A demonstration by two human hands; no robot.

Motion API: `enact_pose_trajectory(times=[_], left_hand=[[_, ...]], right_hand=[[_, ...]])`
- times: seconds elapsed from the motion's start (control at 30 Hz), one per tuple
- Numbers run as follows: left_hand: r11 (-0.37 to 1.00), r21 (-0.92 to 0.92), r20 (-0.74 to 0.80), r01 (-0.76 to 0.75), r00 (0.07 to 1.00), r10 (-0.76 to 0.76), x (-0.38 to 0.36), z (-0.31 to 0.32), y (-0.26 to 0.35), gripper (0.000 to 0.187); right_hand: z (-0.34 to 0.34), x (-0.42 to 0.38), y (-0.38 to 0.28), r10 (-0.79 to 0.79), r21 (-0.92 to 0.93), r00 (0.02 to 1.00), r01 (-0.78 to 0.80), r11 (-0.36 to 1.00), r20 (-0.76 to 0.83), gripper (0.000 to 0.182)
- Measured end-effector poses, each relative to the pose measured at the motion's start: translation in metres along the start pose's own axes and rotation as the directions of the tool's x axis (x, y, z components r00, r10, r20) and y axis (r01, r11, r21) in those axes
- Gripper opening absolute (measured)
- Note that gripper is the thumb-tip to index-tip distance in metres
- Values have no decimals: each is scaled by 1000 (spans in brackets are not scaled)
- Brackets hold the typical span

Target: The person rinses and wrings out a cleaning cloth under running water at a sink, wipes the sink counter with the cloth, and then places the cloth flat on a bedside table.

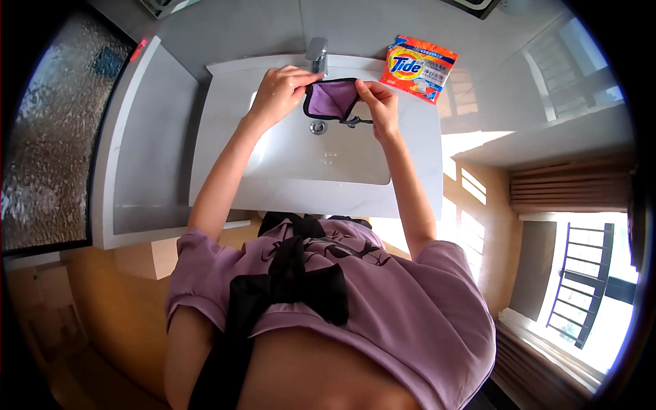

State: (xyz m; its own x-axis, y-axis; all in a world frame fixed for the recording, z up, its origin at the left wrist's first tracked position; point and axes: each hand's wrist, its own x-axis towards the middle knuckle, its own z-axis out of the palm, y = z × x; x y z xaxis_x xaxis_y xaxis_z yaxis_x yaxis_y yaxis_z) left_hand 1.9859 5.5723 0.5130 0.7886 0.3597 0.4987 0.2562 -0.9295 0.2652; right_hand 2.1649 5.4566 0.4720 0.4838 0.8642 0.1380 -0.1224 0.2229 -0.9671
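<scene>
A small purple cloth with black trim (330,100) hangs over the white sink basin (321,157), just below the metal tap (317,55). My left hand (278,92) pinches its left edge. My right hand (379,102) pinches its right edge, so the cloth is stretched between both hands. A thin black strap dangles from the cloth near my right hand. The round drain (318,127) lies in the basin under the cloth.
An orange Tide detergent bag (417,68) lies on the counter at the back right of the sink. A grey ledge (147,143) runs along the left, beside frosted glass (55,137). A window with a railing (581,287) is at the right.
</scene>
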Motion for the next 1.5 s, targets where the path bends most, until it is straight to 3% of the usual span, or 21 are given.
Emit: enact_pose_trajectory(times=[0.27, 0.33, 0.4, 0.47, 0.57, 0.67, 0.7, 0.73, 0.8, 0.83, 0.9, 0.97, 1.0, 1.03, 1.1, 1.13, 1.2, 1.27, 1.37, 1.47, 1.5], left_hand=[[945, -320, -171, -67, 985, 12, 5, -35, -21, 45], [868, -495, 71, 35, 997, 1, 0, -38, -27, 43], [871, -407, 366, 274, 923, -119, -2, -50, -22, 38], [933, -267, 480, 241, 873, -89, -1, -53, -20, 33], [876, -409, 485, 257, 874, -30, 2, -59, -24, 29], [812, -452, 453, 370, 879, -148, 7, -65, -22, 26], [913, -372, 322, 166, 946, -41, 8, -66, -20, 25], [910, -379, 320, 168, 947, -42, 12, -68, -19, 25], [955, -295, 238, 17, 970, 57, 24, -82, -16, 22], [956, -293, 239, 19, 970, 54, 28, -91, -10, 22], [940, -339, -82, 40, 994, -71, 42, -108, 0, 21], [966, -256, -109, 43, 991, -73, 42, -101, -14, 21], [980, -187, -122, 67, 988, -91, 33, -89, -22, 20], [981, 141, 58, 132, 988, -142, 16, -67, -27, 18], [980, 144, 457, 135, 870, -187, -29, -19, -57, 20], [979, 141, 468, 145, 862, -194, -42, -11, -60, 20], [969, 155, 374, 195, 896, -240, -37, -10, -69, 25], [956, 165, 313, 244, 906, -286, -20, -31, -53, 21], [991, 101, 83, 85, 992, -94, -17, -41, -57, 19], [987, 42, 288, 154, 944, -160, -44, -24, -55, 18], [981, 95, 488, 172, 850, -196, -50, -23, -58, 19]], right_hand=[[-23, 23, -8, 52, 240, 937, 35, 970, -344, 27], [-18, 16, -17, 49, 184, 920, 25, 983, -389, 28], [-27, 18, -17, 73, 26, 951, -68, 997, -302, 29], [-25, 26, -18, -81, -125, 970, 53, 991, -227, 31], [-27, 28, -35, -184, -273, 974, 142, 951, -133, 32], [-35, 33, -46, -106, -319, 992, 77, 945, -75, 31], [-36, 36, -49, -259, -431, 965, 214, 876, -48, 30], [-38, 38, -51, -401, -534, 916, 339, 775, -2, 29], [-36, 42, -79, -454, -571, 891, 383, 726, 21, 26], [-32, 42, -97, -530, -560, 848, 444, 699, 10, 25], [-25, 38, -120, -641, -483, 768, 553, 679, -23, 25], [-30, 37, -119, -668, -416, 744, 614, 670, 24, 24], [-31, 33, -103, -574, -391, 818, 542, 744, 39, 21], [-42, 37, -65, -475, -445, 876, 460, 768, 86, 22], [-62, 25, 11, -170, -688, 947, 316, 654, 274, 23], [-71, 19, 32, -6, -726, 972, 182, 663, 237, 21], [-72, 23, 35, 6, -706, 973, 165, 689, 233, 21], [-60, 30, 5, -173, -664, 970, 243, 707, 171, 22], [-45, 30, -23, -228, -508, 970, 236, 828, 80, 22], [-58, 16, 20, 80, -585, 980, 42, 810, 181, 23], [-59, 7, 25, 206, -678, 959, -19, 735, 197, 23]])
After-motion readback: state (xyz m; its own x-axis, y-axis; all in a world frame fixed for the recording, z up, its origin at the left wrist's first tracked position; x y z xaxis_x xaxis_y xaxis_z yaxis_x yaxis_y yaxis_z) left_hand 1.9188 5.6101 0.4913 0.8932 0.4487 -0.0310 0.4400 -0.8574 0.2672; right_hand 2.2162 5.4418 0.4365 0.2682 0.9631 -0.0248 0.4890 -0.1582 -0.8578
